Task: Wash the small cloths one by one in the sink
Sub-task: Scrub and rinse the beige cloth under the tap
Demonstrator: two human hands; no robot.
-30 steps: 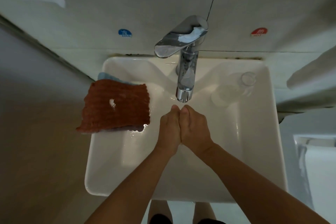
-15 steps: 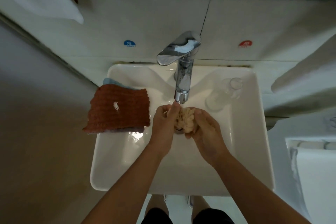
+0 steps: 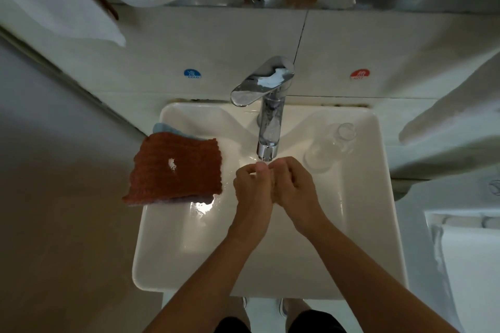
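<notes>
Head view: white sink (image 3: pixel 173 257), tiled wall (image 3: pixel 167 43), room dim, apparently bathroom.

One sink (image 3: pixel 173 265), one chrome faucet (image 3: pixel 267 130). Two stacked cloths at nine o'clock: rust-brown cloth (image 3: pixel 176 170), light blue cloth (image 3: pixel 165 128). One clear glass (image 3: pixel 328 147) at two o'clock. Two wall stickers: blue sticker (image 3: pixel 192 73), red sticker (image 3: pixel 360 74).

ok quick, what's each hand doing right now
Left hand: fingers curled, pressed against the right hand under the faucet; what it holds cannot be told.
Right hand: fingers curled likewise; contents hidden.
</notes>
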